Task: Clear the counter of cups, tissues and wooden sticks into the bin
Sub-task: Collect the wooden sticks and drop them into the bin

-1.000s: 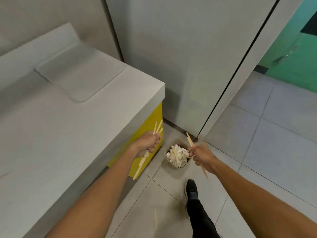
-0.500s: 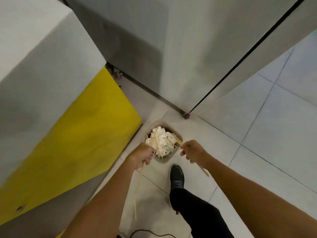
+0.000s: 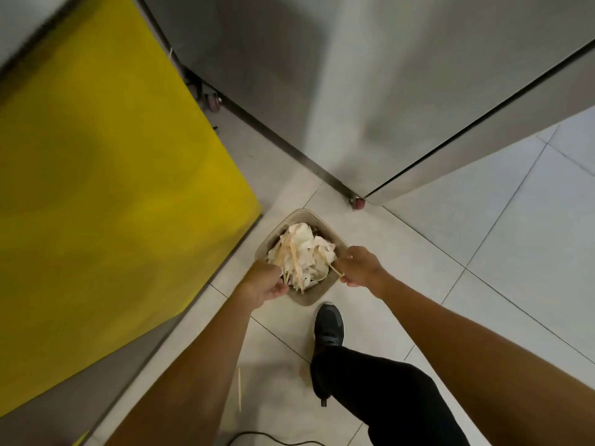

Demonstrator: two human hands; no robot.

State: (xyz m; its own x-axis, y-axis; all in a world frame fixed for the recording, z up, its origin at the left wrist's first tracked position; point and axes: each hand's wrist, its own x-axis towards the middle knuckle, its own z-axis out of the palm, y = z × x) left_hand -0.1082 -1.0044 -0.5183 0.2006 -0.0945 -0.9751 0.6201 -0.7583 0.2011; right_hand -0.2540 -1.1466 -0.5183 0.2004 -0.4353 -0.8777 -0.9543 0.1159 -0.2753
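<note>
A beige square bin (image 3: 304,297) stands on the floor tiles, heaped with white tissues (image 3: 307,247). Several wooden sticks (image 3: 294,263) lie across the heap. My left hand (image 3: 265,284) hovers at the bin's left rim with its fingers curled, right beside those sticks; whether it still grips them is hidden. My right hand (image 3: 359,268) is at the right rim and pinches a thin wooden stick (image 3: 335,271) that points into the bin. The counter top is out of view.
The counter's yellow side panel (image 3: 112,188) fills the left. A steel cabinet (image 3: 354,75) on a castor (image 3: 357,202) stands behind the bin. One loose stick (image 3: 239,389) lies on the floor. A black shoe (image 3: 328,326) and a cable (image 3: 273,441) are nearby.
The view dropped from the counter top down to the floor. Both hands went down to the bin's rim, and the sticks from my left hand now reach over the tissues.
</note>
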